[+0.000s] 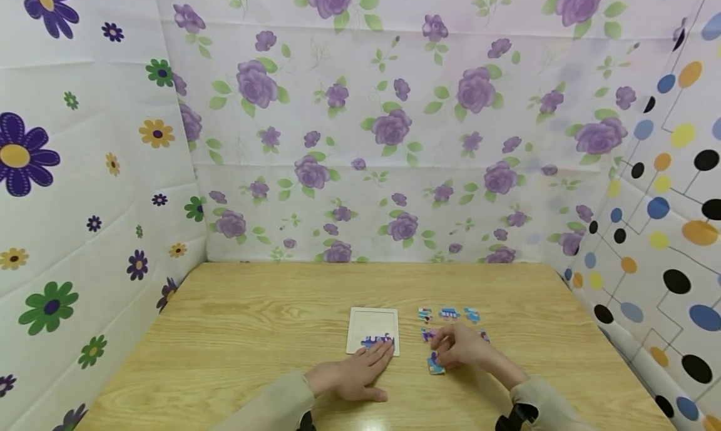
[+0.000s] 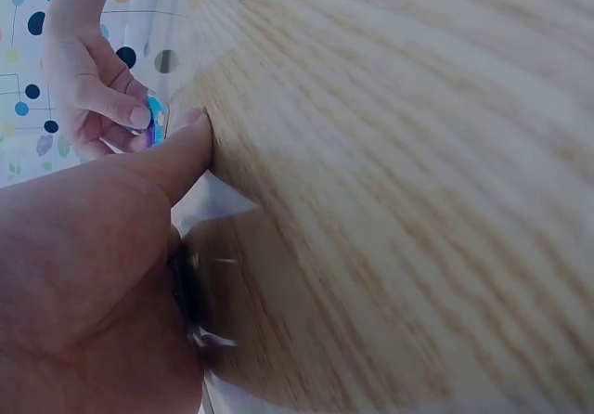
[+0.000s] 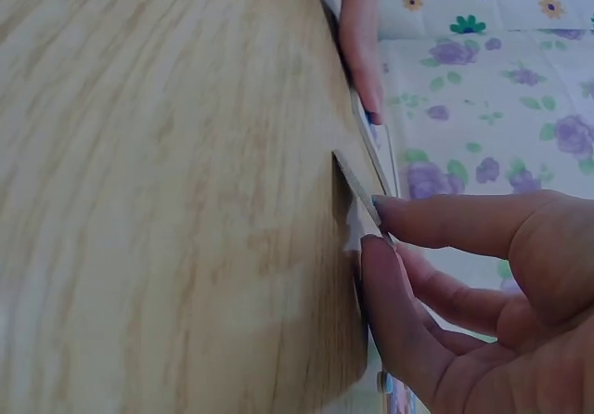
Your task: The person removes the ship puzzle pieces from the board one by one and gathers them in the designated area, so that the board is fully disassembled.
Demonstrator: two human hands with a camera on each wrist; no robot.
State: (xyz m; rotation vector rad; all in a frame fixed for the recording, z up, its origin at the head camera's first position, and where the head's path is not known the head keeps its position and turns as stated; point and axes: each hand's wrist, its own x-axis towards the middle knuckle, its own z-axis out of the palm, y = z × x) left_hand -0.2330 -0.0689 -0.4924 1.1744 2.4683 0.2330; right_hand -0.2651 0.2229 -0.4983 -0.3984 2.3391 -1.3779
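Note:
My right hand [image 1: 459, 346] pinches a blue jigsaw piece [image 1: 435, 364] between thumb and fingertips. Seen edge-on in the right wrist view, that piece [image 3: 356, 187] is tilted, one edge raised off the table. To the left lies a square white puzzle tray [image 1: 352, 331], with a few joined purple-blue pieces [image 1: 370, 341] along its near side. My left hand [image 1: 357, 376] lies flat, its straight fingers resting on the tray's near right corner and on the pieces there, partly covering them. In the left wrist view my right hand [image 2: 97, 98] appears beyond the left thumb.
Right of the tray, several loose jigsaw pieces [image 1: 449, 313] lie in rows, some partly hidden behind my right hand. The wooden table [image 1: 253, 318] runs back to a flowered cloth [image 1: 360, 231]. Patterned cloths also hang on the left and right sides.

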